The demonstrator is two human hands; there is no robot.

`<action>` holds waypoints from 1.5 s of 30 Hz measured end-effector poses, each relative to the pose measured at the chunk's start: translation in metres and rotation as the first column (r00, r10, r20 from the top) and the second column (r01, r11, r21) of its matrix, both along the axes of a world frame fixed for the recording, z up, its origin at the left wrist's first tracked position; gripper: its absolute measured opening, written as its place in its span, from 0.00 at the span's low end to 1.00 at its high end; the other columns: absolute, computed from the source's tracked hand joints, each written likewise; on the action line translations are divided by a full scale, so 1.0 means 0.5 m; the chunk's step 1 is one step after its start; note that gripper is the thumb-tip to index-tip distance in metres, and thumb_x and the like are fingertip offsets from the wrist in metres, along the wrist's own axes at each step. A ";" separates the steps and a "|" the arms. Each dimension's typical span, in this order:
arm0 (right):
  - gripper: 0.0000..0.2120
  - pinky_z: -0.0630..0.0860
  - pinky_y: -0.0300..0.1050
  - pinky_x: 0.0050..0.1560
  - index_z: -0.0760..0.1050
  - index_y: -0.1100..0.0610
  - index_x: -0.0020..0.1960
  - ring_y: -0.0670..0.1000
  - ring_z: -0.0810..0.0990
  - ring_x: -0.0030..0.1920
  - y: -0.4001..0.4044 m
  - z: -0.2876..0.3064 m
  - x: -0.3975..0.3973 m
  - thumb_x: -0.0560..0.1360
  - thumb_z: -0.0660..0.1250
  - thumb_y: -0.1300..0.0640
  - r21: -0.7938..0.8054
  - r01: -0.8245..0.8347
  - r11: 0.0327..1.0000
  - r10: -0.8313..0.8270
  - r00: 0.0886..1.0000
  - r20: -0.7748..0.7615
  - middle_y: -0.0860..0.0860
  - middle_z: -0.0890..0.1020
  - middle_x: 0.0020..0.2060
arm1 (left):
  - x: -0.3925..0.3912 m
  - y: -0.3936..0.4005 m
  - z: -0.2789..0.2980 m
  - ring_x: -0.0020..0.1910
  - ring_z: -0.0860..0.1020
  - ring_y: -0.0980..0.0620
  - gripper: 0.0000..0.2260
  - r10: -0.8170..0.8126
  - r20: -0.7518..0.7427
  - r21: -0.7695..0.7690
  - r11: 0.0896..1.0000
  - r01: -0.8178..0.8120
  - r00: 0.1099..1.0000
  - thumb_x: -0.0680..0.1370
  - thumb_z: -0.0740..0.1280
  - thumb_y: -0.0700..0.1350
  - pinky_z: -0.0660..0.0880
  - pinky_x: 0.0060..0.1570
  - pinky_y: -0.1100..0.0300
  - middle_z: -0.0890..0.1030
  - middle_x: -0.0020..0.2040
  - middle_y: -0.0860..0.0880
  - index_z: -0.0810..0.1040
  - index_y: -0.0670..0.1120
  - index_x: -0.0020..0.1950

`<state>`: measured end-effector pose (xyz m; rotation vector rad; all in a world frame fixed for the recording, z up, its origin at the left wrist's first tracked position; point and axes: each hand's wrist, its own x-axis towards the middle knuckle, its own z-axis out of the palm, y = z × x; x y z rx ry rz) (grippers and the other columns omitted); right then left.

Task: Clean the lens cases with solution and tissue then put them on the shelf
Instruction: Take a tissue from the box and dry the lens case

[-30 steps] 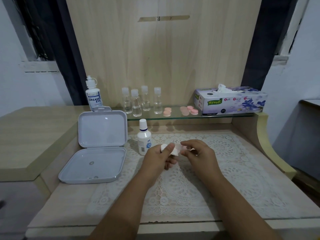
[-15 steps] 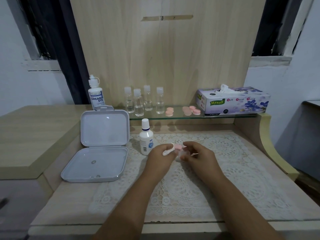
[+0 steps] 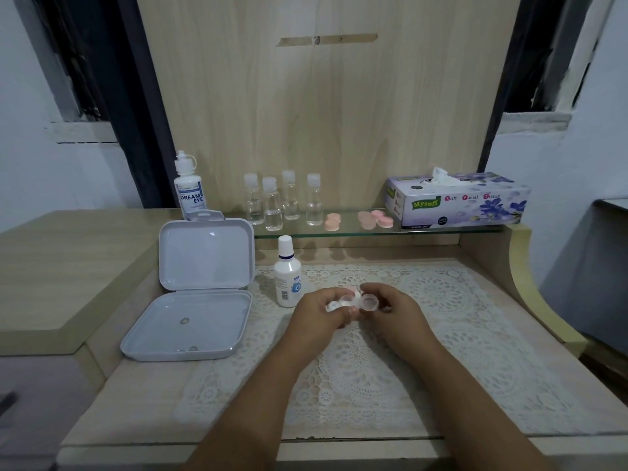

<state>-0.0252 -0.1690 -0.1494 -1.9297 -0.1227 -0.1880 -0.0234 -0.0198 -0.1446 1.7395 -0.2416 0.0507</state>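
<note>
Here, the left hand (image 3: 319,314) pinches a small wad of white tissue (image 3: 334,304) against one well of a clear, uncapped lens case (image 3: 360,301), while the right hand (image 3: 396,309) closes its fingertips round the other well. The case sits between the two hands, held just above the lace mat (image 3: 441,334) at the middle of the desk, its two open cups facing up and slightly toward the camera. Its long axis runs left to right, nearly level, one well to each hand.

The grip is the weak point: the case is small, smooth and probably wet, so a twist of the tissue could flick it out of the fingertips onto the mat or off the near edge. A pink cap (image 3: 350,289) appears to lie just beyond the hands and could be knocked aside. Damp tissue may also shed lint into the wells.

Just left of the hands stands the small solution bottle (image 3: 287,277), capped and easily toppled by a left elbow swing. Farther left lies an open grey box (image 3: 200,287). On the far glass shelf (image 3: 350,231) wait pink lens cases (image 3: 373,219), four clear vials (image 3: 282,202), a Dream Eye bottle (image 3: 189,192) and the tissue box (image 3: 455,200).
</note>
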 end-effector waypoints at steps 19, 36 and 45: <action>0.07 0.79 0.42 0.47 0.84 0.55 0.45 0.50 0.84 0.45 0.004 0.027 -0.019 0.73 0.71 0.53 0.191 -0.090 0.977 0.118 0.984 -0.137 0.52 0.86 0.40 | 0.004 0.000 -0.001 0.47 0.80 0.60 0.13 -0.030 0.013 -0.050 0.998 0.031 0.999 0.75 0.70 0.40 0.76 0.48 0.68 0.82 0.53 0.52 0.81 0.47 0.59; 0.09 0.80 0.44 0.37 0.78 0.70 0.48 0.52 0.79 0.31 0.003 0.037 -0.021 0.78 0.61 0.67 0.674 0.028 0.738 0.200 0.945 -0.258 0.64 0.79 0.35 | 0.010 0.000 -0.011 0.47 0.80 0.51 0.09 0.010 0.042 0.016 1.000 -0.011 0.999 0.75 0.68 0.36 0.77 0.53 0.58 0.81 0.46 0.47 0.81 0.46 0.53; 0.10 0.82 0.44 0.36 0.76 0.71 0.47 0.53 0.82 0.30 0.008 0.053 -0.033 0.79 0.58 0.67 0.742 -0.014 0.671 0.252 0.945 -0.210 0.62 0.81 0.32 | 0.012 0.002 -0.014 0.36 0.75 0.61 0.10 0.022 0.057 0.058 0.998 -0.025 0.998 0.75 0.68 0.36 0.73 0.44 0.65 0.78 0.39 0.54 0.81 0.47 0.54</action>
